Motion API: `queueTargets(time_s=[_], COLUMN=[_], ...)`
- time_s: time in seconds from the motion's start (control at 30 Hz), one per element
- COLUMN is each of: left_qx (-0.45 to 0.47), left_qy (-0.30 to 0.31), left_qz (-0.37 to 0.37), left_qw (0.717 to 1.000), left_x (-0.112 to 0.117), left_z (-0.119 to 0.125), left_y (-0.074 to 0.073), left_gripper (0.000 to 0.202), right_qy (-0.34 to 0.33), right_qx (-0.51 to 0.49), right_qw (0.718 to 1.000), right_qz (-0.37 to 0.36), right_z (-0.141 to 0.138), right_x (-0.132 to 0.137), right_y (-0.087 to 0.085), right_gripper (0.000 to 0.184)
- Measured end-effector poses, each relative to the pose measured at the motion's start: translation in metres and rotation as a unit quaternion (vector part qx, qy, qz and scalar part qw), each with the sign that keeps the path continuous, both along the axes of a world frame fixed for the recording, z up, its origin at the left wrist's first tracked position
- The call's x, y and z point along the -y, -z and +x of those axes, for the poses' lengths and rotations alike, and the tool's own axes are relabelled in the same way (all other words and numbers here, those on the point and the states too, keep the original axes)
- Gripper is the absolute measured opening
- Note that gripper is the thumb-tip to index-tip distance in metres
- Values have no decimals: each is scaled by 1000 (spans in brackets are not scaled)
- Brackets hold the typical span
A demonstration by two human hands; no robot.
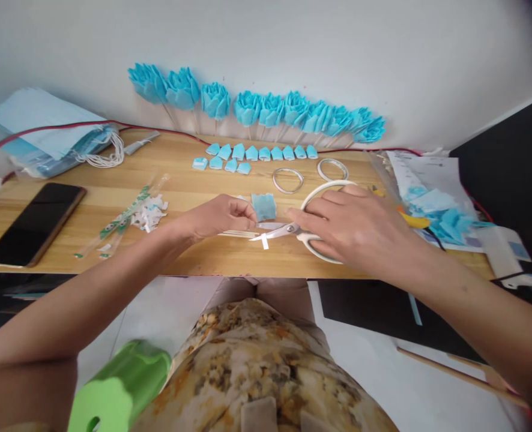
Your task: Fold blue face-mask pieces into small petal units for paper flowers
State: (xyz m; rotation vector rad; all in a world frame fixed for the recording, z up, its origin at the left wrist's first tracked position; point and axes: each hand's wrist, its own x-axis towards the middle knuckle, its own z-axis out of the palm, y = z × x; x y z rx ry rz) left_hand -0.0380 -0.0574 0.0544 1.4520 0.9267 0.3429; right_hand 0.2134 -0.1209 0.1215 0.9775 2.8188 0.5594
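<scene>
My right hand (344, 219) grips a pair of scissors with white handles (288, 230), fingers through the loops. The blades are parted and point left. A small white strip (265, 241) lies at the lower blade. My left hand (223, 217) is closed in a pinch beside the upper blade's tip; what it holds, if anything, is too small to tell. Just beyond the blades, a blue square piece (264, 207) lies on the table. Thin sticks (239, 233) lie below my left fingers.
Blue flowers on sticks (215, 101) lean along the wall. Several folded blue pieces (251, 153) lie in rows, near two tape rings (288, 180). A phone (34, 223), white scraps (149, 213) and bagged blue sheets (54, 129) are left; blue petals (450, 225) lie right.
</scene>
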Motion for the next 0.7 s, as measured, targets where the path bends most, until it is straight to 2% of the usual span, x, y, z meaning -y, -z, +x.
queueTargets(time_s=[0.3, 0.7], left_qx=[13, -1], left_qy=[7, 11], left_qz=[33, 66], left_qw=[999, 998], left_x=[1, 1], left_z=[3, 7], left_y=[3, 2], left_gripper=[11, 12], right_qy=[-4, -15], right_qx=[2, 36], right_qw=[1000, 999], right_qz=[-13, 26], right_z=[-2, -6], right_x=[0, 0], right_y=[-4, -4], right_gripper=[22, 21])
